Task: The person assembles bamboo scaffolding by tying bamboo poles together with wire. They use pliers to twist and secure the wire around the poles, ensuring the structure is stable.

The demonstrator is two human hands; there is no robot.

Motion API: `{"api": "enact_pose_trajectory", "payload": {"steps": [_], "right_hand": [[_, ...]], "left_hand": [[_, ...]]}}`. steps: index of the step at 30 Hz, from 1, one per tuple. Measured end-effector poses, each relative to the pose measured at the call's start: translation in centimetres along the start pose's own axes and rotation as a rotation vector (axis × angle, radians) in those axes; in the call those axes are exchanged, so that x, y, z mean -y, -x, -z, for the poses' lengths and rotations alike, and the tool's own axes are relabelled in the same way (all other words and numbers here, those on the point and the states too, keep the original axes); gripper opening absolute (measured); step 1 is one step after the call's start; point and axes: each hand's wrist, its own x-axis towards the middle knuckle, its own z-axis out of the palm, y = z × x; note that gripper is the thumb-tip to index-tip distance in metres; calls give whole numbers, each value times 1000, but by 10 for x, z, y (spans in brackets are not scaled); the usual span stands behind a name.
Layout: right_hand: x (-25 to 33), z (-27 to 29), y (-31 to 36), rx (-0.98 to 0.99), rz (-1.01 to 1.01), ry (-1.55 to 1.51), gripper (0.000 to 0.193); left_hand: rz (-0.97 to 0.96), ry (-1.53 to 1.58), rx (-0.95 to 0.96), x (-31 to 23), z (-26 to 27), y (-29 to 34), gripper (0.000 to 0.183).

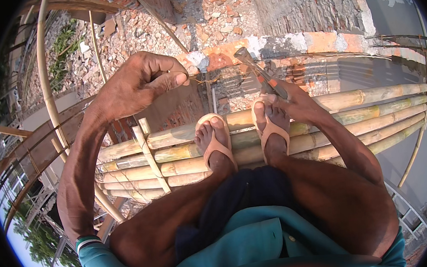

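Note:
My left hand (pixel 139 86) is closed in a pinch, thumb against the bent fingers, on a thin yellowish wire (pixel 200 79). The wire runs rightward over the gap in front of my feet, toward the tool. My right hand (pixel 293 101) is wrapped round metal pincers (pixel 256 67) with orange on the handles; their head points up and to the left. Whether the jaws grip the wire is too small to tell. Beyond both hands lies the broken top edge of a brick and plaster wall (pixel 316 42).
My sandalled feet stand on a platform of several bamboo poles (pixel 366 96), with a short bamboo crosspiece (pixel 150 158) at left. Upright bamboo poles (pixel 45 71) rise at the left. Brick rubble (pixel 217 17) lies far below. Bent reinforcing bars (pixel 402 41) stick out at right.

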Motion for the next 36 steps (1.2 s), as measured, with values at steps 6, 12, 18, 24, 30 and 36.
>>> {"api": "enact_pose_trajectory", "payload": {"steps": [6,12,18,24,30,36], "right_hand": [[35,28,-5,116,120,191,59],[58,20,-1,234,251,196,65],[69,16,5,314,164,95,72],[60,11,6,232,288,223,64],[47,2,0,170,322,184,56],[34,-23,-6,-75,317,197,38]], "left_hand": [[-125,93,-20,-16,-4,-1,15],[-37,-3,-37,-23,0,3,28],[-65,-53,-40,-19,-4,5,26],[-20,-106,-21,-23,-5,6,27],[-3,-154,-32,-22,-8,8,29],[-133,-147,-34,-23,-14,8,32]]}}
